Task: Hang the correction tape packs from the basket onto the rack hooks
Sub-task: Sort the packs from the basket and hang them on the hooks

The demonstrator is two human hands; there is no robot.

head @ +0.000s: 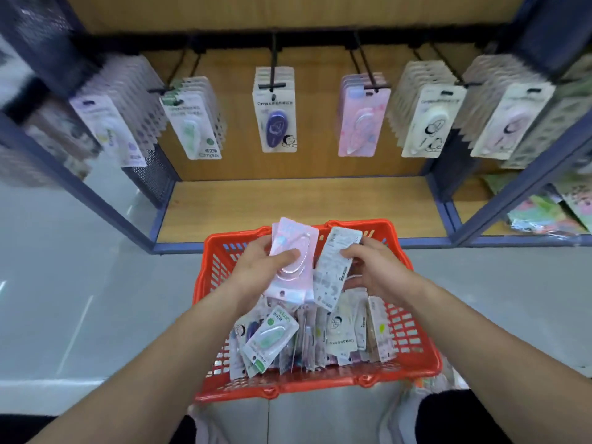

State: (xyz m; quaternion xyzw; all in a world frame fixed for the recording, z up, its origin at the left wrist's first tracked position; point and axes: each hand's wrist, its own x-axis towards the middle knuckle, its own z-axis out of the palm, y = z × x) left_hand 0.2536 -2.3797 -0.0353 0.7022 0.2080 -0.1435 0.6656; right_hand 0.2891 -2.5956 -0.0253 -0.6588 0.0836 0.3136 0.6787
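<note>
A red basket (211, 270) stands on the floor before the rack, filled with several correction tape packs (272, 339). My left hand (256, 267) grips a small stack of pink packs (293, 251) above the basket, thumb across the front. My right hand (368, 267) pinches a white pack (336, 267), its printed back facing me. On the rack, hooks (274, 65) carry hanging packs: lilac, green, a purple pack (275, 123), a pink pack (362, 123), and cream ones at the right.
The rack has a wooden back panel and a bare wooden bottom shelf (298, 203) inside a blue metal frame (512, 193). Colourful packets (544, 213) lie in the neighbouring bay at right. Grey floor (80, 283) stretches to the left of the basket.
</note>
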